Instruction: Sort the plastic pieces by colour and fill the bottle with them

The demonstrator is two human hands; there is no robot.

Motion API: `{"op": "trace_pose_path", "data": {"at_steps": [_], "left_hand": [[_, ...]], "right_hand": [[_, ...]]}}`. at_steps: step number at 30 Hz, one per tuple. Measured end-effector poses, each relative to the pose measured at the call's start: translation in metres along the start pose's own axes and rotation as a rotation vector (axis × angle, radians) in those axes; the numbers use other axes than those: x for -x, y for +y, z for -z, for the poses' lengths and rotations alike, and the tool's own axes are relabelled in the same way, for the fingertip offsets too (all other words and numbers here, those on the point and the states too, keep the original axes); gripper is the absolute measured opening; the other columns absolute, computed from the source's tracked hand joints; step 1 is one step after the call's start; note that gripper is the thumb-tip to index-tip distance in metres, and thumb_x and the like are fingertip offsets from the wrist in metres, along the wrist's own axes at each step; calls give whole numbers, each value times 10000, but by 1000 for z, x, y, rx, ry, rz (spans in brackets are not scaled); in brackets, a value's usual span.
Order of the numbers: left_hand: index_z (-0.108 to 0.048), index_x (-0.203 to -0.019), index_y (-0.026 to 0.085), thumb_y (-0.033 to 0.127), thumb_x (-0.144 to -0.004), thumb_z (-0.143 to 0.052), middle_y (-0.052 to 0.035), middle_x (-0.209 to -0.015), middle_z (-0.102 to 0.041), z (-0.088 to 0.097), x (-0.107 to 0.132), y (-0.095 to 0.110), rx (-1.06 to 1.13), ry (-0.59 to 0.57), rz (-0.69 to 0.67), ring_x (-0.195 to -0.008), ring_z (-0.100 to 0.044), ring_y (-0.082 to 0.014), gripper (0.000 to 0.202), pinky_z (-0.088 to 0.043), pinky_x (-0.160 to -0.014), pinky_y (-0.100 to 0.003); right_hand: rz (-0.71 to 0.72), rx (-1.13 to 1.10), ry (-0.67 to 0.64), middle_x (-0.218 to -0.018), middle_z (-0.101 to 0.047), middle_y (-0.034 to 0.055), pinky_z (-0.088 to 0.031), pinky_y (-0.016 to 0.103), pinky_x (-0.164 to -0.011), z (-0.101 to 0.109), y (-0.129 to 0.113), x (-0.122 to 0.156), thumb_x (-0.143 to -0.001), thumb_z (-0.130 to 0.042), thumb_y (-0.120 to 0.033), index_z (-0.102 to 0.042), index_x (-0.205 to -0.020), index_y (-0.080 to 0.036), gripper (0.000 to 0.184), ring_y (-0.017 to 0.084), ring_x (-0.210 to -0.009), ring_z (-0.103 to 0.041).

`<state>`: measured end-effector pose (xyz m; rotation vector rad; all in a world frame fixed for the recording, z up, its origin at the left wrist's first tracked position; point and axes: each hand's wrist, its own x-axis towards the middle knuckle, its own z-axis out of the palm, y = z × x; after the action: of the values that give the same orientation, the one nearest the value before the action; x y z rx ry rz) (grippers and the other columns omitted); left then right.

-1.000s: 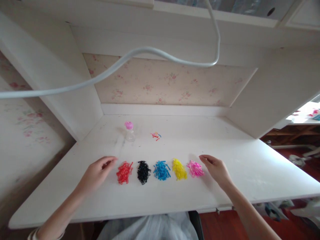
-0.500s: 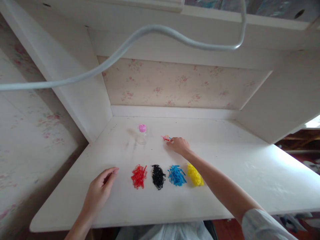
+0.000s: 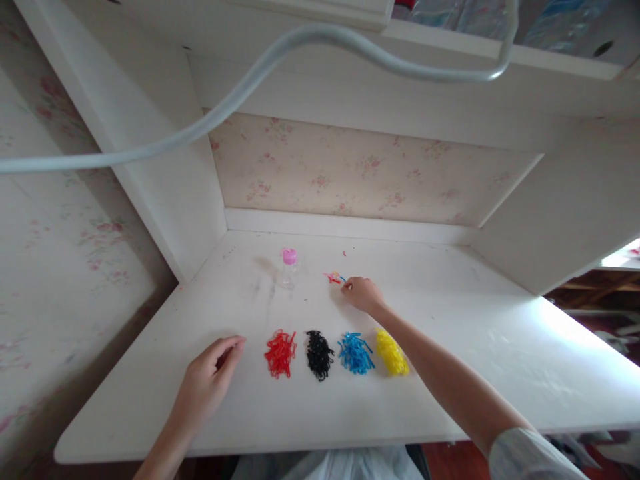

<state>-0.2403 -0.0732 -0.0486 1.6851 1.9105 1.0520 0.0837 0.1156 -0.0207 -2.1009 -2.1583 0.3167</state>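
Note:
My right hand (image 3: 364, 295) is over the back middle of the desk, thumb and fingers pinched together. Whatever its fingertips hold, if anything, is too small to make out. Just left of it lies a little cluster of mixed small bands (image 3: 333, 277), red, pink and blue. Nearer to me, in a row, are piles of small rubber bands: red (image 3: 281, 354), black (image 3: 319, 355), blue (image 3: 356, 353) and yellow (image 3: 392, 352). Left of the red pile, my left hand (image 3: 210, 377) rests with thumb and forefinger closed, nothing visible between them.
A clear bottle with a pink cap (image 3: 289, 257) stands behind the piles. One tiny red piece (image 3: 345, 253) lies farther back on the white desk (image 3: 280, 420). A thick pale cable (image 3: 320, 35) crosses the upper view before a shelf. Side panels flank the desk.
My right hand has drawn slightly right, away from the mixed cluster. A tiny red piece now lies behind the cluster, where none showed before. My left hand holds nearly the same pose.

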Motion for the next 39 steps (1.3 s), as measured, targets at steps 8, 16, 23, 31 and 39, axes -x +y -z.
{"op": "trace_pose_path", "data": {"at_steps": [8, 16, 23, 31, 39], "left_hand": [[-671, -960, 226, 462, -856, -477, -28, -985, -705, -4, -2, 6, 15, -41, -12, -902, -649, -195, 322, -516, -805, -279], [-669, -968, 227, 446, -867, -458, -19, -970, -701, -6, -3, 8, 6, -69, 5, -871, -648, -189, 320, -524, -791, -282], [-670, -969, 239, 433, -877, -455, -3, -908, -701, -7, -4, 8, -35, -95, 3, -831, -649, -179, 304, -529, -763, -268], [-679, -967, 248, 431, -867, -479, -1, -993, -702, -6, -4, 6, -12, -62, -17, -892, -651, -182, 289, -523, -775, -248], [-674, -959, 229, 430, -870, -469, -3, -963, -709, -6, -4, 7, 16, -100, -10, -834, -654, -173, 300, -518, -743, -255]], "right_hand": [[-90, -31, 51, -1125, -650, 93, -449, 318, -816, 16, 17, -60, -851, -448, -339, -630, -1161, -243, 372, 241, -1031, -593], [-114, -66, 32, -1204, -588, 115, -442, 364, -892, 6, 7, -107, -904, -459, -365, -596, -1177, -192, 351, 229, -1095, -552], [-149, -85, 26, -1165, -563, 79, -484, 408, -847, 12, -6, -114, -897, -526, -354, -549, -1156, -163, 322, 190, -995, -572], [109, -137, 23, -1042, -660, 80, -438, 278, -818, 29, -46, -74, -924, -428, -334, -662, -1009, -180, 293, 180, -950, -600], [673, -254, -75, -864, -671, 17, -391, 202, -688, 20, -86, 64, -864, -471, -283, -703, -896, -226, 241, 113, -751, -587]]}}
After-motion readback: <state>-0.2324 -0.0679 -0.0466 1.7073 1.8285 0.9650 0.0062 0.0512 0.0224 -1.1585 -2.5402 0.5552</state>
